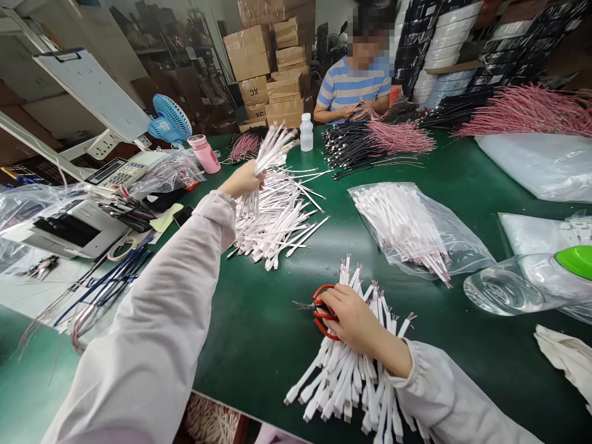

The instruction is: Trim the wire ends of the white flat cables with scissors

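My left hand (244, 179) is stretched out over the green table (259, 333) and grips a bunch of white flat cables (272, 145) that fans upward. It hovers above a loose heap of the same cables (277, 222). My right hand (354, 320) rests near the front edge on another pile of white cables (351, 370). Its fingers are through the handles of red scissors (319, 308), whose blades point left.
A clear bag of white cables (416, 228) lies right of centre. A clear bottle with a green cap (531, 283) lies at the right. Pink and black wire bundles (383, 139) lie before a seated person (354, 86). A printer (69, 228), calculator, fan and pink bottle (203, 153) stand left.
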Demonstrator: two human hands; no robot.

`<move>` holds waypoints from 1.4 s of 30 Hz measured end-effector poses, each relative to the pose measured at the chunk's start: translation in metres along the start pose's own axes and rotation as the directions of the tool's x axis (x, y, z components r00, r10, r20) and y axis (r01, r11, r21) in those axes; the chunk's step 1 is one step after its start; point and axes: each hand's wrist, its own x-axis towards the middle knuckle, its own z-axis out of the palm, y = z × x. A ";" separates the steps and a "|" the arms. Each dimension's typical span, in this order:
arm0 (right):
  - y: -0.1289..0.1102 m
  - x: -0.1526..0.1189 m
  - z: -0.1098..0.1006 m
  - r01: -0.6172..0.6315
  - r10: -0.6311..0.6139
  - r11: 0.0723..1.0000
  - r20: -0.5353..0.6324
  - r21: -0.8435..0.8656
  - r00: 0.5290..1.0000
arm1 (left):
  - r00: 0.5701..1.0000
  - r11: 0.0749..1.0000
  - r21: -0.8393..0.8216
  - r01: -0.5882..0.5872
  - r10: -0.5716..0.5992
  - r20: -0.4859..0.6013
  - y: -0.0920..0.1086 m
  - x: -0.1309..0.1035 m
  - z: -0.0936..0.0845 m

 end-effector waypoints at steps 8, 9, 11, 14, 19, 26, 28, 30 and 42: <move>-0.002 0.001 -0.001 -0.010 0.010 1.000 -0.009 0.005 1.000 | 0.909 0.850 -0.416 -0.324 0.156 -0.388 0.010 -0.081 -0.009; -0.002 0.001 -0.001 -0.006 0.006 1.000 -0.014 0.004 1.000 | 0.915 0.843 -0.444 -0.303 0.127 -0.384 0.010 -0.097 -0.004; -0.002 0.001 -0.001 0.002 -0.002 1.000 -0.023 0.002 1.000 | 0.926 0.845 -0.480 -0.236 0.046 -0.375 0.006 -0.126 0.007; -0.001 0.000 0.000 0.007 -0.007 1.000 -0.037 -0.001 0.999 | 0.923 0.870 -0.473 -0.139 -0.059 -0.380 -0.009 -0.157 0.025; 0.000 -0.001 0.001 0.013 -0.014 1.000 -0.045 -0.010 0.999 | 0.934 0.811 -0.585 -0.032 -0.184 -0.305 -0.031 -0.176 0.037; 0.000 -0.001 -0.001 0.030 -0.032 0.999 -0.051 -0.031 0.998 | 0.930 0.772 -0.628 -0.093 -0.158 -0.332 -0.023 -0.190 0.027; 0.000 -0.001 0.000 0.029 -0.031 0.999 -0.049 -0.035 0.998 | 0.926 0.780 -0.622 -0.072 -0.179 -0.332 -0.024 -0.195 0.029; 0.000 -0.002 0.000 0.028 -0.030 0.999 -0.044 -0.040 0.999 | 0.923 0.775 -0.628 -0.072 -0.187 -0.337 -0.027 -0.199 0.032; 0.010 -0.001 -0.012 -0.014 0.011 0.998 0.058 0.054 0.998 | 0.983 0.664 -0.747 0.011 -0.145 -0.114 0.026 -0.202 0.010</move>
